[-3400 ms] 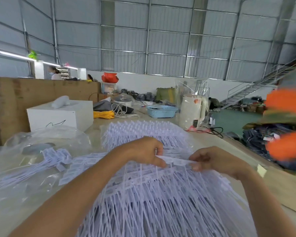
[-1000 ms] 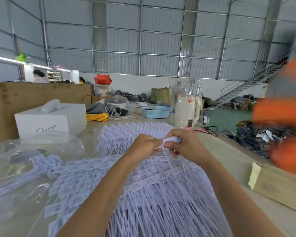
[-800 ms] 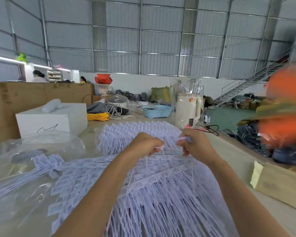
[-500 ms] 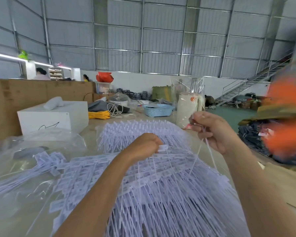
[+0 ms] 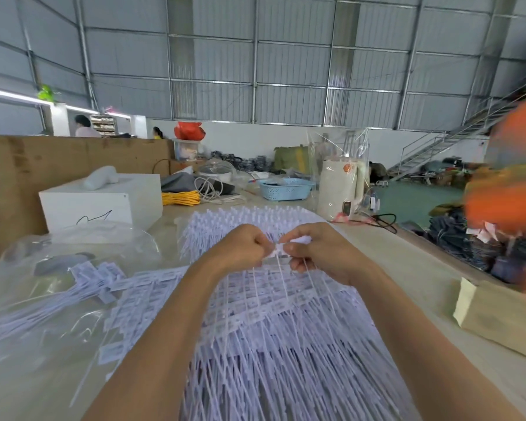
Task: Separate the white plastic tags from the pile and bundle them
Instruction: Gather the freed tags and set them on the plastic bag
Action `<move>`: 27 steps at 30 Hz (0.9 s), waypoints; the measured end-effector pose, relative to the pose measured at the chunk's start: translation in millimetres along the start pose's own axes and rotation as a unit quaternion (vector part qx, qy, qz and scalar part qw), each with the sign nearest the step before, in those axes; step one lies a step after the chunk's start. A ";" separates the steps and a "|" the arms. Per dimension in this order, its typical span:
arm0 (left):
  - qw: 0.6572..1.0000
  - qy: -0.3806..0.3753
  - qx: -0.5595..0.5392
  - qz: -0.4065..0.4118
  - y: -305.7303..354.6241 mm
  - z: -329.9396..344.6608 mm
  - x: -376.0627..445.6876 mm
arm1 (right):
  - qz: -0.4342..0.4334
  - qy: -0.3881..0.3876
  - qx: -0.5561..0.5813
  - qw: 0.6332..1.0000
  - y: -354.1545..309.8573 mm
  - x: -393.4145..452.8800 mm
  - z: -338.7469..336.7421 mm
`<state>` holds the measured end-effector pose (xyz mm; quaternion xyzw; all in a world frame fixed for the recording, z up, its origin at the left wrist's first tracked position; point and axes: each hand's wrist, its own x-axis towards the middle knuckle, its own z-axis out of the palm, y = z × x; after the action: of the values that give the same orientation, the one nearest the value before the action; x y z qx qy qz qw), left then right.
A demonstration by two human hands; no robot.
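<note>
Item: white plastic tags (image 5: 274,323), loose pile, spread in a fan on the surface (image 5: 407,268) directly beneath and nearer than both hands; a second fanned batch lies just beyond the knuckles

Left hand (image 5: 240,247): fingers curled, pinching the flat heads of a few tags at the fingertips; thin tails hang down from the pinch onto the pile

Right hand (image 5: 319,250): fingers curled, pinching the same small cluster of tag heads from the opposite side; fingertips of the two hands touch or nearly touch at the cluster

Step in hand, as judged: gathering a few separated tags into one aligned bunch. To do it well: keep the heads stacked flush between both pinches, lift high enough for the tails to slide free of the pile rather than drag neighbours along, and shake out any crossed tails before adding more. Tails look thin and springy, so a loose pinch would likely let the heads fan out

Also present: clear plastic bag (image 5: 73,259) holding further tags, left of the left hand; white box (image 5: 104,199) beyond it; blue basket (image 5: 286,189) far beyond the hands

Writing: tag heads carry small print, too fine to read; the white box bears a dark line mark, not legible as a brand
</note>
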<state>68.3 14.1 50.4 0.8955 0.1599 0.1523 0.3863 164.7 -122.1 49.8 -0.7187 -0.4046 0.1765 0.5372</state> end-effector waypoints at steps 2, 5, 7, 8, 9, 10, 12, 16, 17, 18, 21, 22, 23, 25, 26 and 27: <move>1.000 -0.012 0.003 -0.009 -0.2 -0.7 -1.2 | -0.011 0.000 -0.003 1.000 -0.5 -0.5 -0.2; 1.000 0.002 0.000 -0.012 1.7 1.8 -2.4 | -0.029 -0.004 -0.025 0.999 0.2 -1.1 2.8; 1.000 0.020 -0.011 -0.017 3.9 3.7 -1.5 | -0.042 0.002 -0.048 0.998 1.2 -0.2 4.7; 0.999 0.027 -0.020 -0.021 4.7 4.1 -0.5 | -0.046 0.009 -0.055 0.997 2.1 0.6 5.7; 0.999 0.030 -0.029 -0.027 5.5 4.0 -0.1 | -0.050 0.017 -0.061 0.997 3.1 1.6 6.8; 0.998 0.032 -0.036 -0.035 6.5 3.8 -0.1 | -0.056 0.020 -0.066 0.996 4.1 2.7 7.8; 0.997 0.032 -0.044 -0.049 7.7 3.3 -0.1 | -0.069 0.022 -0.084 0.994 5.0 4.1 9.4; 0.996 0.029 -0.036 -0.075 8.5 4.5 -0.2 | -0.094 0.028 -0.126 0.987 10.3 4.8 12.3; 0.996 0.025 -0.037 -0.082 9.1 4.7 -0.5 | -0.108 0.036 -0.156 0.981 12.0 5.4 13.9; 0.995 0.018 -0.035 -0.087 9.3 4.0 -1.2 | -0.127 0.046 -0.205 0.969 14.3 6.3 15.4; 0.995 -0.021 -0.038 -0.088 13.2 1.0 -5.2 | -0.155 0.094 -0.351 0.919 24.4 9.7 6.3; 0.995 -0.021 -0.050 -0.085 14.5 -0.4 -5.8 | -0.144 0.116 -0.349 0.919 26.1 9.9 -2.8; 0.995 -0.011 -0.057 -0.078 15.1 -2.3 -5.9 | -0.130 0.141 -0.314 0.930 24.7 9.3 -12.2; 0.998 0.010 -0.048 -0.045 15.8 -4.7 -4.2 | -0.103 0.201 -0.157 0.961 10.5 4.7 -30.2; 0.999 0.012 -0.041 -0.031 16.1 -4.5 -3.9 | -0.099 0.225 -0.044 0.968 1.1 1.1 -38.6; 0.999 0.004 -0.036 -0.026 16.2 -3.4 -3.8 | -0.104 0.243 0.064 0.962 -9.1 -2.8 -46.1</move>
<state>66.3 4.2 64.0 0.8760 0.1796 0.1513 0.4212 191.1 -152.5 74.3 -0.6577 -0.3223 -0.0346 0.6799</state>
